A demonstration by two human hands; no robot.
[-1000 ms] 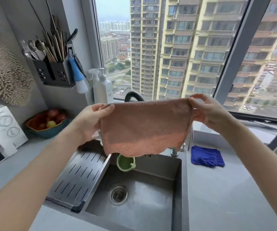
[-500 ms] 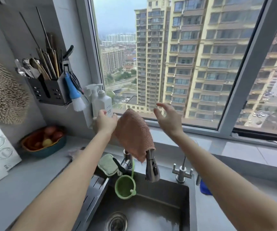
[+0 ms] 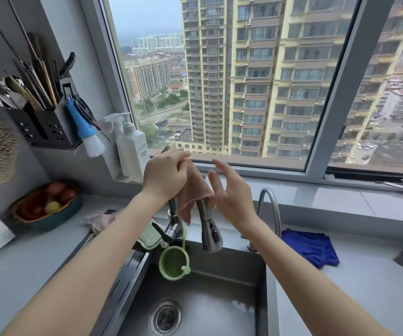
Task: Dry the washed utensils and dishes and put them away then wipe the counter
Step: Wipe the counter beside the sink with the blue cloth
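Pink cloth (image 3: 195, 189) now draped on faucet (image 3: 210, 232): my left hand (image 3: 165, 177) grips it, right hand (image 3: 233, 200) released, spread; wiping probably finished.

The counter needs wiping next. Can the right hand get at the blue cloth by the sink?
Probably yes. The right hand is open and holds nothing, and the blue cloth lies uncovered on the counter right of that forearm. The thin curved tap stands behind the arm, not between.

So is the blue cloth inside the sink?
No, the blue cloth lies flat on the counter, to the right of the sink and outside its basin.
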